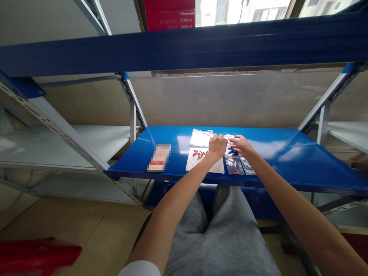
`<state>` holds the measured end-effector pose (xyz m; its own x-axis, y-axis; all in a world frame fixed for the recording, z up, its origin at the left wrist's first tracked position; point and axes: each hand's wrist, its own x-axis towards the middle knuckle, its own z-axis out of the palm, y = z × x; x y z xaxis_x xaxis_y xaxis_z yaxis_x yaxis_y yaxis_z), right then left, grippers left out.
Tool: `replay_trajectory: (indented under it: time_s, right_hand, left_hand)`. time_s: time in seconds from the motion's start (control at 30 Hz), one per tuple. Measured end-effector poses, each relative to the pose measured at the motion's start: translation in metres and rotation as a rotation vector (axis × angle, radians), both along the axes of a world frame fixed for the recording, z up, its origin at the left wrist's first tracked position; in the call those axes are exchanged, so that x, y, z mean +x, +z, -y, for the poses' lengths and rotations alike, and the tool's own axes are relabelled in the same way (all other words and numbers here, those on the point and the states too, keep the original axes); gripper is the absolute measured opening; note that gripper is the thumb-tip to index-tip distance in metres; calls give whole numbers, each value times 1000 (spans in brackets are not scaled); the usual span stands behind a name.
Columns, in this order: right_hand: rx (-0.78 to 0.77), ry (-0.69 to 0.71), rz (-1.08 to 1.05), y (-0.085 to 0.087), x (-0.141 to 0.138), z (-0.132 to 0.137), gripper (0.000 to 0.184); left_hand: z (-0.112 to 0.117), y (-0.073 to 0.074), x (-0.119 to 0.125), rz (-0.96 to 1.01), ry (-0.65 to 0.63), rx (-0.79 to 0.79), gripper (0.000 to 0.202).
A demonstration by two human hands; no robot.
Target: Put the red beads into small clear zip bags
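Note:
Over the middle of the blue table, my left hand (217,146) is closed, its fingers curled at the edge of a pale, see-through plastic bag (229,136). What the fingertips pinch is hidden. My right hand (240,145) reaches in from the other side of this bag, its fingers bent but apart. Small red beads (199,154) lie loose on a white cloth or sheet (192,165), partly behind my left wrist. Nearer the table's front edge are a clear bag (234,165) with red pieces in it and another clear bag (248,167) beside my right forearm.
A stack of white sheets or bags (200,137) lies behind the beads. To the left is a blurred-out, pale and red packet (159,158). The blue tabletop (281,153) sits in a rack, with a blue beam (184,50) crossing above and metal posts on both sides.

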<state>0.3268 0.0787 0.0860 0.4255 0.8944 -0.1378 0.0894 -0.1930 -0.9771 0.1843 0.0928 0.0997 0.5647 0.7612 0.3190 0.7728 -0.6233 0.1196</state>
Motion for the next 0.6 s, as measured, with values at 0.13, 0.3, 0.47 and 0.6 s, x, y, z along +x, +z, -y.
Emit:
replay_trajectory:
  time_s: [0.13,0.3,0.47,0.6]
  right_hand:
    - [152,98,-147,11,-6,34,64]
    - [345,235,-141,26,-46,90,67]
    - [397,298,-90,33,-90,118,49]
    - [427,272,60,30,-100,120,40]
  left_hand:
    - [33,9,-34,211,-97,88,28]
    - [76,18,-88,617,-108,-101,36]
    - [98,26,-118,910,-116,-555,50]
    - [98,29,-136,1060,-222,-892,50]
